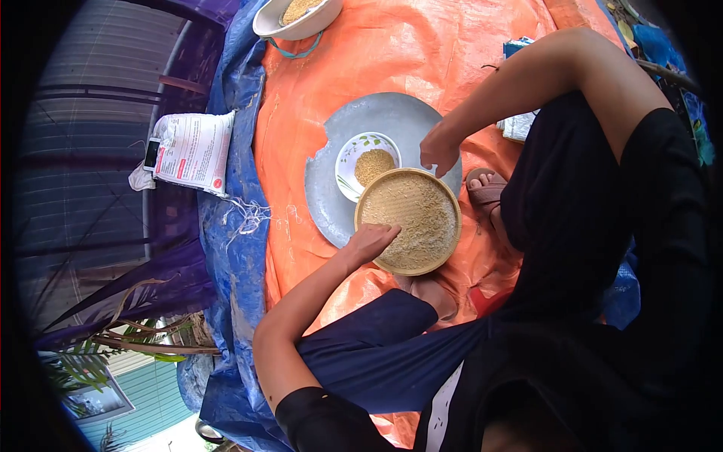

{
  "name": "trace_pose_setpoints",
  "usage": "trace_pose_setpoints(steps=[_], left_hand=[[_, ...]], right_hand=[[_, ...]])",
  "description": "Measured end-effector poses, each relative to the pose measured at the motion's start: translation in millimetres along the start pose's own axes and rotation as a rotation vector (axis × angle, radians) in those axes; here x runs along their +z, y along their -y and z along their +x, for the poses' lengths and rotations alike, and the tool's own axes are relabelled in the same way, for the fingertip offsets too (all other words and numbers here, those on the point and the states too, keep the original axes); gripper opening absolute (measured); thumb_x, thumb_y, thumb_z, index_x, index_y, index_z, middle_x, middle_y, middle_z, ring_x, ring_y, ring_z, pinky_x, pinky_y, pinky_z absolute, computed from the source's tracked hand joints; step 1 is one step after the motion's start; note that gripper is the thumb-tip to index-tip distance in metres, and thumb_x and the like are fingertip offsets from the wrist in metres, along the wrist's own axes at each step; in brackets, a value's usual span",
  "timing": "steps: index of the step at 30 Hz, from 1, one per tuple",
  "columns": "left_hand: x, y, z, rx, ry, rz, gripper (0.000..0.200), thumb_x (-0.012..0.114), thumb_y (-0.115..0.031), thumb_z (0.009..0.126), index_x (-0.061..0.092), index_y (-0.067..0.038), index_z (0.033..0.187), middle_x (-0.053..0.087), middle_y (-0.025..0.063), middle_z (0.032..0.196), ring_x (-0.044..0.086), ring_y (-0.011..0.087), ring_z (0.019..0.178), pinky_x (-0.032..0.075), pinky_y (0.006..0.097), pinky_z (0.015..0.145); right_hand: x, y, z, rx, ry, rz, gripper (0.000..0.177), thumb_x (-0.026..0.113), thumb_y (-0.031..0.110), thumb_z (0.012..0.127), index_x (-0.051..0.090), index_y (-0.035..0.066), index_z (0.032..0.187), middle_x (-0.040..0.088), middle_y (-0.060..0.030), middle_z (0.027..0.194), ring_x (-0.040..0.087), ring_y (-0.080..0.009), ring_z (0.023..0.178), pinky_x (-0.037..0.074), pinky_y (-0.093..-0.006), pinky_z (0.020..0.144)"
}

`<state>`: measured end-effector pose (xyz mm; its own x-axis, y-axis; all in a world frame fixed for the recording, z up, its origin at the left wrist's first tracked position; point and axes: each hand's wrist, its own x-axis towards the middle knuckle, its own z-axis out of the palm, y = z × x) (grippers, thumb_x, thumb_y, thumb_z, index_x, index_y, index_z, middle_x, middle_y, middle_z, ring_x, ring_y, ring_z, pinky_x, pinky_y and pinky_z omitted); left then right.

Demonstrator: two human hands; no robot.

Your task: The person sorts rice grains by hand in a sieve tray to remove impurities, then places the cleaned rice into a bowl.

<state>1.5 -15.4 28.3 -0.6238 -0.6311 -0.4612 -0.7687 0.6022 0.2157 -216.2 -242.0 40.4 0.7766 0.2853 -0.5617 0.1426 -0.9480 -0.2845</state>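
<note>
A round woven basket (413, 215) holds pale grain mixed with husks and overlaps the edge of a round grey metal tray (324, 192). My left hand (373, 242) is on the basket's left rim, with its fingers reaching over the grain. At the basket's upper edge, my right hand (440, 149) is bent downward above the tray with its fingers drawn together; whether it touches the rim or holds something cannot be made out. Beside the basket on the tray, a white bowl with green leaf print (348, 157) contains a heap of golden grain.
Orange tarpaulin (361, 60) and blue tarpaulin (233, 301) cover the ground. A white basin (316, 21) of grain stands at the top. A printed sack (194, 151) with a phone (151, 154) lies at left. My sandaled foot (486, 188) is beside the tray.
</note>
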Motion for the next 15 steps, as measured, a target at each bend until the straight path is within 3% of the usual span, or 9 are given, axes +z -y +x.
trace_pose_setpoints(steps=[2,8,11,15], left_hand=[[10.7,2.9,-5.9,0.017,-0.054,-0.017,0.016,0.048,-0.013,0.088,0.051,-0.005,0.102,0.061,0.0127,0.086,0.064,0.0313,0.082,0.051,0.0409,0.069],[5.4,-1.8,-5.6,-0.075,-0.235,-0.049,0.038,0.067,-0.018,0.081,0.052,-0.004,0.113,0.051,0.0138,0.096,0.056,0.0321,0.092,0.049,0.0414,0.076],[1.3,-0.7,-3.8,-0.158,-0.214,-0.043,0.047,0.075,-0.022,0.074,0.053,-0.003,0.111,0.052,0.0141,0.100,0.056,0.0300,0.098,0.051,0.0403,0.077],[3.9,3.4,-4.9,-0.131,-0.114,-0.125,0.050,0.079,-0.021,0.069,0.052,-0.002,0.107,0.051,0.0152,0.102,0.056,0.0316,0.097,0.052,0.0411,0.077]], right_hand=[[5.0,1.4,0.4,-0.011,0.070,0.004,0.047,0.055,0.042,0.087,0.066,0.000,0.107,0.066,-0.0235,0.102,0.063,-0.0387,0.098,0.049,-0.0474,0.087],[10.4,-14.7,-7.4,0.176,0.228,0.054,0.048,0.055,0.041,0.087,0.066,-0.003,0.103,0.066,-0.0249,0.100,0.063,-0.0398,0.095,0.050,-0.0483,0.084],[7.5,-20.4,-12.1,0.245,0.219,0.082,0.047,0.055,0.040,0.086,0.066,-0.003,0.101,0.066,-0.0250,0.099,0.063,-0.0403,0.095,0.050,-0.0485,0.083],[9.8,-20.4,-10.5,0.230,0.206,0.103,0.047,0.055,0.040,0.086,0.066,-0.003,0.102,0.066,-0.0250,0.099,0.063,-0.0405,0.095,0.050,-0.0487,0.084]])
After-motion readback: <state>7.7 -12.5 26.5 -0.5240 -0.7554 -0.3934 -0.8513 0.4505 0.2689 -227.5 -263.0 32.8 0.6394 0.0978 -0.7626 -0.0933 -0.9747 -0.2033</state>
